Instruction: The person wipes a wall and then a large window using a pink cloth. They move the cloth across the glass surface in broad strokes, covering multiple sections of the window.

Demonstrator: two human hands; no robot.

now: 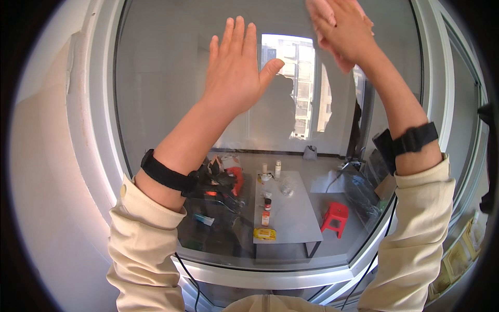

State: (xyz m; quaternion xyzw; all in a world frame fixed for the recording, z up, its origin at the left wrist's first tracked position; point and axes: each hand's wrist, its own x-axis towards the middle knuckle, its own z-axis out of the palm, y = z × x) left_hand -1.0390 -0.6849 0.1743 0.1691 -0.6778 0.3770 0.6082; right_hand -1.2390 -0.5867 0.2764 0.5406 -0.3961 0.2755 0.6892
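Note:
A large window pane [163, 109] in a white frame stands before me. My left hand [236, 68] is raised at the upper middle, fingers apart and thumb out, holding nothing; whether its palm touches the glass I cannot tell. At the upper right my right hand [345, 33] presses a pink cloth [343, 64] against the pane, with cloth showing around the fingers and below the palm. The top of the cloth is cut off by the picture's edge. Both forearms wear black straps below rolled beige sleeves.
Through the glass show a grey table [296, 218] with bottles, a small box and a yellow wipes pack [264, 233], a red plastic stool [335, 219], and a dark heap of things at left. The white lower frame [273, 276] crosses below; black cables hang near both sleeves.

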